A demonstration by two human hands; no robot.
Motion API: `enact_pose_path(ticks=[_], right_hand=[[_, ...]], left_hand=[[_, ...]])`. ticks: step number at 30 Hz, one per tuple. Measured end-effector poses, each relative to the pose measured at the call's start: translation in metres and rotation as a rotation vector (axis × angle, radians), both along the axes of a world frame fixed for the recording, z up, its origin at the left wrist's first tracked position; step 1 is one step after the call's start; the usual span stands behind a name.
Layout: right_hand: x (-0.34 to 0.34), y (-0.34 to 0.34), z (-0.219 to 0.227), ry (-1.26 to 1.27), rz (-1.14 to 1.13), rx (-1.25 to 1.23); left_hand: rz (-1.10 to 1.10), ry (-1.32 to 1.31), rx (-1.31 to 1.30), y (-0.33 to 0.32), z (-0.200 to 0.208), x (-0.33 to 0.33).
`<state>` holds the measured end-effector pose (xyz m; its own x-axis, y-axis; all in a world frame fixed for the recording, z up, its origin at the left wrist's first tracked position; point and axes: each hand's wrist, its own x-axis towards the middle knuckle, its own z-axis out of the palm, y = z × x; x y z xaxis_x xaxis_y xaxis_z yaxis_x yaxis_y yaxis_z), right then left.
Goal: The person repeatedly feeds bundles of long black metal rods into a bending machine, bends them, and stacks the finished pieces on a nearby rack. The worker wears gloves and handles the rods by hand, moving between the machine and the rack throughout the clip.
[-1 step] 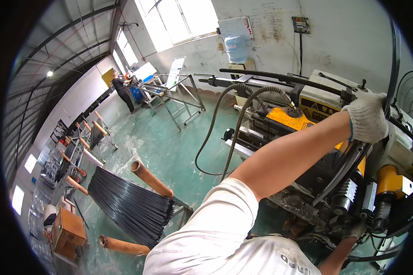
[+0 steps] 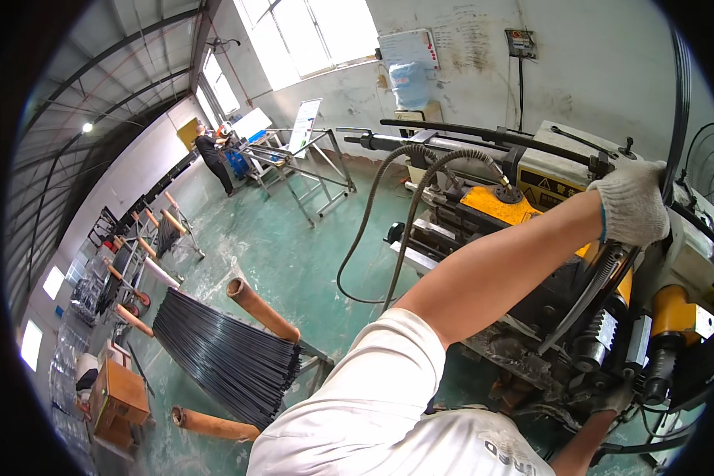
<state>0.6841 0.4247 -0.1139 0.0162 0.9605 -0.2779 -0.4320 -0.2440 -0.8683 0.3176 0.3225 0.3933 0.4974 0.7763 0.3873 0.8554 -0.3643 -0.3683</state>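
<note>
Machine (image 2: 559, 305) to R, in front of wall (image 2: 484, 103); person's L hand (image 2: 633, 205) at its upper part, R hand (image 2: 613, 399) lower down. Rods (image 2: 226, 357) on rack (image 2: 320, 358) to L, btwn tubes (image 2: 262, 309); cabinet (image 2: 123, 393) farther L. Frame (image 2: 345, 166) beyond rods, co-worker (image 2: 213, 161) L of it.

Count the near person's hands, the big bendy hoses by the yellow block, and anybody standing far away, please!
Hands: 2 (left hand, right hand)
Bendy hoses: 2
Faraway person: 1
Total: 5
</note>
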Motion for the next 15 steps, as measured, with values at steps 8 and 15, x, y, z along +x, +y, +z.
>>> enact_pose_path(ticks=[8, 15], right_hand=[[-0.02, -0.029, 0.039, 0.106, -0.026, -0.061], [-0.018, -0.022, 0.023, 0.101, 0.007, 0.051]], left_hand=[[-0.296, -0.595, -0.17, -0.031, 0.008, -0.011], [-0.282, -0.911, -0.23, -0.038, 0.009, -0.007]])
